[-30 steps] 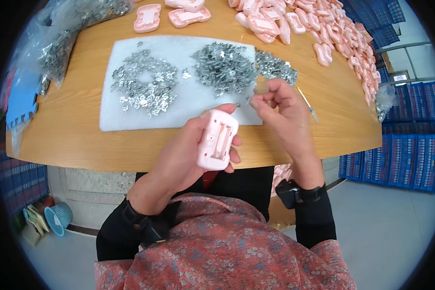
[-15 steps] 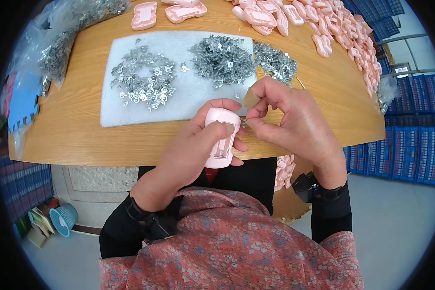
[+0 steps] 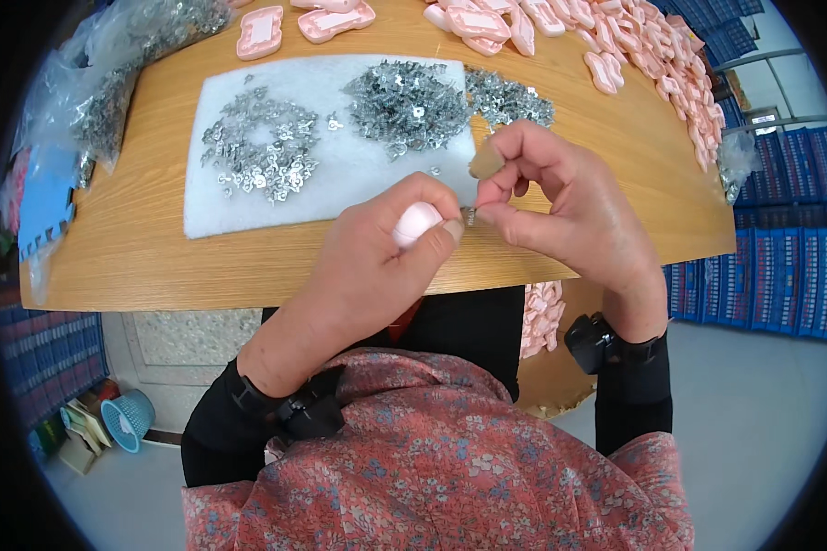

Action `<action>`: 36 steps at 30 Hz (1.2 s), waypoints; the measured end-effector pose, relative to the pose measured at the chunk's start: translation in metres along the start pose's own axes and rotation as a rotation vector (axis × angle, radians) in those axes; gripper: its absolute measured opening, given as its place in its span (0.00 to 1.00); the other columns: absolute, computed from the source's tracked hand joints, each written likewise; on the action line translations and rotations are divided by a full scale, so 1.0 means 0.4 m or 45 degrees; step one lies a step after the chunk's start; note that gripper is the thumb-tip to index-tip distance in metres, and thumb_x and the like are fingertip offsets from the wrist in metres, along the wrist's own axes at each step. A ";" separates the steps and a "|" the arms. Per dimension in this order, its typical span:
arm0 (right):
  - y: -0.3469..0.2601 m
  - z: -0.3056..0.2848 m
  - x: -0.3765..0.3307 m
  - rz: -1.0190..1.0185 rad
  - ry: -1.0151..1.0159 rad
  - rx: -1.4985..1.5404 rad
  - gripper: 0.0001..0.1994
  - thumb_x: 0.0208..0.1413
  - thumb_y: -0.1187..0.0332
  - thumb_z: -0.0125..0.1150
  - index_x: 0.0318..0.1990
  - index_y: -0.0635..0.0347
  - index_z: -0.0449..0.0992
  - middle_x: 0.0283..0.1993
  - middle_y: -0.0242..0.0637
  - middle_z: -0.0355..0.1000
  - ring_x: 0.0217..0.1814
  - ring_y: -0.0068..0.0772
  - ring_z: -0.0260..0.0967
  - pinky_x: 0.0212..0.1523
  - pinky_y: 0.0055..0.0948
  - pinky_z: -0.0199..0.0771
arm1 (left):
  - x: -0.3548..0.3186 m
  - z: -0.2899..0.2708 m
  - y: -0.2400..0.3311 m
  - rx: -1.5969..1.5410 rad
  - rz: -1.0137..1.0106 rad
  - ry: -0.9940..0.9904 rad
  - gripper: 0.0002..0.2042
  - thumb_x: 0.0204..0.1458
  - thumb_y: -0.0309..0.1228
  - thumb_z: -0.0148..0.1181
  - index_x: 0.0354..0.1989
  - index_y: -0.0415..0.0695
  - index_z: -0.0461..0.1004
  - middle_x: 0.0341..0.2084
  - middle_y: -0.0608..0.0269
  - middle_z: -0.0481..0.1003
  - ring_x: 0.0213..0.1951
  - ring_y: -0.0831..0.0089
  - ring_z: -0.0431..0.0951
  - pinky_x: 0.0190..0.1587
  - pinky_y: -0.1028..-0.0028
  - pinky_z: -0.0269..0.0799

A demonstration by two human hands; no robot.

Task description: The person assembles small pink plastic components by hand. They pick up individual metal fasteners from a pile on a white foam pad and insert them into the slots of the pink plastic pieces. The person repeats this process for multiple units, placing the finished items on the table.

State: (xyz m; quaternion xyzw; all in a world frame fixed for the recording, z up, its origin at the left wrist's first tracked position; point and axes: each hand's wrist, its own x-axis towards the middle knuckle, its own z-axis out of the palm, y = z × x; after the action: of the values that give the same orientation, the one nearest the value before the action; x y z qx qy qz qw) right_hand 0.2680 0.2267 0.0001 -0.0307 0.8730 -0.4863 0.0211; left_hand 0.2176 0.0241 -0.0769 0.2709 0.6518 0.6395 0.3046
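My left hand (image 3: 381, 248) is closed around a pink plastic casing (image 3: 415, 226), its thumb lying along it. Only the casing's rounded end shows; the rest is hidden by the fingers. Just to the right, my right hand (image 3: 574, 207) pinches a small metal spring contact (image 3: 471, 218) between thumb and fingertips. A tan cover (image 3: 487, 162) sits on its index fingertip. Both hands are over the near edge of the table, close together. Beyond them, a white foam sheet (image 3: 340, 204) carries a spread of flat metal contacts (image 3: 266, 151) and a denser heap of contacts (image 3: 409, 106).
Another metal heap (image 3: 515, 99) lies on the wooden table (image 3: 606, 138) beside the foam. Many pink casings (image 3: 652, 55) are piled at the far right, with several others (image 3: 335, 23) at the back. Clear bags of metal parts (image 3: 101, 101) and a blue foam mat (image 3: 48, 197) occupy the left side.
The left hand has turned the casing, so its open recess no longer shows and its rounded end does. The right hand has shifted slightly up, still pinching the spring contact.
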 end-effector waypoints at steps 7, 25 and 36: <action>0.079 0.060 0.008 0.142 0.294 0.303 0.09 0.54 0.76 0.64 0.40 0.66 0.72 0.30 0.25 0.71 0.35 0.13 0.67 0.38 0.19 0.70 | 0.053 0.006 0.030 -0.824 -0.382 0.117 0.14 0.61 0.37 0.57 0.51 0.45 0.68 0.38 0.57 0.76 0.38 0.64 0.83 0.32 0.68 0.83; 0.120 0.013 0.018 -0.133 0.276 -0.609 0.06 0.51 0.76 0.63 0.37 0.60 0.76 0.30 0.41 0.75 0.38 0.45 0.72 0.41 0.41 0.72 | 0.001 -0.043 0.018 -0.882 -0.342 0.223 0.23 0.64 0.41 0.38 0.61 0.41 0.64 0.38 0.54 0.76 0.33 0.69 0.79 0.35 0.66 0.81; 0.137 0.059 0.033 -0.215 0.242 -0.609 0.10 0.51 0.77 0.66 0.41 0.61 0.76 0.35 0.37 0.75 0.40 0.35 0.74 0.41 0.32 0.75 | 0.002 -0.041 0.003 -0.922 -0.314 0.193 0.24 0.65 0.41 0.37 0.61 0.35 0.65 0.40 0.54 0.77 0.35 0.68 0.80 0.40 0.68 0.80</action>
State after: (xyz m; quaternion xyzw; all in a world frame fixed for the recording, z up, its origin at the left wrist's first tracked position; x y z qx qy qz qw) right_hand 0.2548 0.2347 -0.0591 -0.0617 0.9554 -0.2670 -0.1097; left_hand 0.2049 0.0136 -0.0757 0.0174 0.4322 0.8050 0.4060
